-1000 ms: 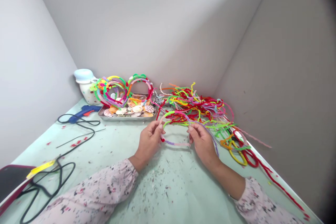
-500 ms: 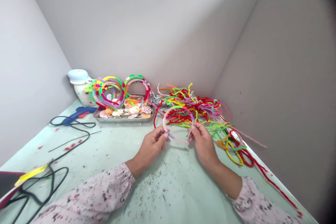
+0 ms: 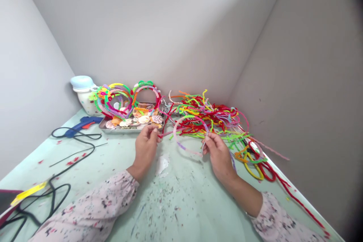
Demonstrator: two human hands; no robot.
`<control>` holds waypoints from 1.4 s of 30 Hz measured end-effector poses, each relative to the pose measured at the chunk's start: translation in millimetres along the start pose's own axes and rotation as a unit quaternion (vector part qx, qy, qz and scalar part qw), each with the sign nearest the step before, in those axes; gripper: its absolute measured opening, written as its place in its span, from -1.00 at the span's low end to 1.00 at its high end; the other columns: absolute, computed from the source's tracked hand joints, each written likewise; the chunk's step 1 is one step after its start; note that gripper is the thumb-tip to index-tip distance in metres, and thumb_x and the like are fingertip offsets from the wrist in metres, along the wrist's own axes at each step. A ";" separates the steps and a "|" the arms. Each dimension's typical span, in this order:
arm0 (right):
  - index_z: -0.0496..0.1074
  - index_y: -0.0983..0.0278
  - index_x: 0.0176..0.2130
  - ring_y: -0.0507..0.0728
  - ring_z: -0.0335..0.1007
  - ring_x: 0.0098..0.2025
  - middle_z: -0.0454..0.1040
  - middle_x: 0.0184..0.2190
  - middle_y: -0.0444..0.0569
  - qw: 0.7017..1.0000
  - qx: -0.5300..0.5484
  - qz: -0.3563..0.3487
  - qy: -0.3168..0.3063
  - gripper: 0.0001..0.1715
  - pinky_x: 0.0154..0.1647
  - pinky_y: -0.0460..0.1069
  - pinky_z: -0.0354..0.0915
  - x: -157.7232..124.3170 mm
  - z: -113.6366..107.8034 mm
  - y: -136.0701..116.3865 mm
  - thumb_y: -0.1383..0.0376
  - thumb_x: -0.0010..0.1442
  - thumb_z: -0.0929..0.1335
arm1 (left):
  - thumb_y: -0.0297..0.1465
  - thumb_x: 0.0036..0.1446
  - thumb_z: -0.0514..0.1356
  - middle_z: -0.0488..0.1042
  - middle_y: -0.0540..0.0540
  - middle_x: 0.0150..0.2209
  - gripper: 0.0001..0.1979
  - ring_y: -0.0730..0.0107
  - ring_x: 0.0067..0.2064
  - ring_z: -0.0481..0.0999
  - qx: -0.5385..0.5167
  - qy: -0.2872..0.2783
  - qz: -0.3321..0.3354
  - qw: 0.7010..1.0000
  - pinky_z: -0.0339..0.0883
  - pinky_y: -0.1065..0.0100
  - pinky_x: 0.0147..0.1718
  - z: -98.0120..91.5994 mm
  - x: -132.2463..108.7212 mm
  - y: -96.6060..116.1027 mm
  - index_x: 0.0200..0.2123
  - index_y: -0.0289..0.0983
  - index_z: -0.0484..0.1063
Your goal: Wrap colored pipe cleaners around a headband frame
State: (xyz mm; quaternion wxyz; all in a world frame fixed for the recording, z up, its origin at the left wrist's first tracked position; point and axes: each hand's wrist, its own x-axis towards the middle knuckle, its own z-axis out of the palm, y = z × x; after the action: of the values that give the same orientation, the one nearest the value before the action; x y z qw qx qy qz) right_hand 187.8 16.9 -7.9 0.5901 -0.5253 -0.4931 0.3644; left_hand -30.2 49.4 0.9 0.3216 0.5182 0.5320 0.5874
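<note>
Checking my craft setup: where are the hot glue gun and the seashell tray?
Hot glue gun (image 3: pixel 92 120), head view, on its blue body.
Seashell tray (image 3: pixel 119 131), head view, on its front rim.

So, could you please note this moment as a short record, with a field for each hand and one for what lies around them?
left hand: pinches a pink pipe cleaner
right hand: grips a headband wrapped in pink and lilac pipe cleaner
nearby: a tangled pile of multicoloured pipe cleaners, behind the headband
rest: a metal tray of seashells, colourful pipe-cleaner headbands at its back, a blue hot glue gun, a lidded ceramic jar
</note>
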 end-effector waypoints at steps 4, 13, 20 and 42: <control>0.31 0.23 -0.25 0.00 0.23 -0.54 0.35 -0.46 -0.16 1.000 -0.009 0.004 -0.020 -0.81 -0.47 -0.09 0.23 -2.1 1.2 -3.0 0.17 0.19 0.26 | -0.21 0.11 0.14 0.46 -0.11 -0.17 -0.60 0.54 -0.57 0.44 0.010 -0.018 -0.025 0.999 0.17 0.50 -0.69 -4.0 3.5 9.7 0.00 -0.24 0.32; 0.39 0.25 -0.24 0.03 0.23 -0.45 0.39 -0.40 -0.12 0.995 -0.064 -0.035 -0.063 -0.77 -0.45 -0.08 0.19 -9.1 4.1 0.2 0.16 0.17 0.29 | -0.40 0.16 0.10 0.40 -0.12 -0.01 -0.67 0.44 -0.29 0.50 0.066 -0.010 0.163 0.984 0.41 0.36 -0.29 -5.2 -4.2 30.4 0.02 -0.19 0.35; 0.42 0.23 -0.23 0.03 0.28 -0.44 0.40 -0.41 -0.11 0.988 -0.052 -0.053 -0.134 -0.79 -0.49 -0.09 0.25 -15.6 3.0 -2.2 0.17 0.18 0.30 | -0.41 0.19 0.09 0.47 -0.09 -0.13 -0.76 0.31 -0.10 0.45 0.125 -0.114 0.208 0.964 0.30 0.25 -0.05 -1.1 -18.2 40.8 -0.09 -0.20 0.43; 0.43 0.18 -0.20 0.07 0.41 -0.29 0.46 -0.33 -0.08 0.931 -0.164 -0.321 -0.048 -0.84 -0.27 -0.02 0.39 -24.0 3.2 -9.1 0.37 0.17 0.34 | -0.33 0.16 0.14 0.39 0.04 -0.40 -0.88 0.52 -0.41 0.40 0.000 -0.210 0.027 0.977 0.27 0.46 -0.41 9.0 -43.7 58.9 -0.31 -0.27 0.31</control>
State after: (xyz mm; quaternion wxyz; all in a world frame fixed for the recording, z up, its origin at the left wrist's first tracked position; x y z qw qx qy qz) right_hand 177.9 -6.7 -3.9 0.5567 -0.4101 -0.7162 0.0943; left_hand -0.2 -2.0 44.7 0.4101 0.6441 0.4382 0.4743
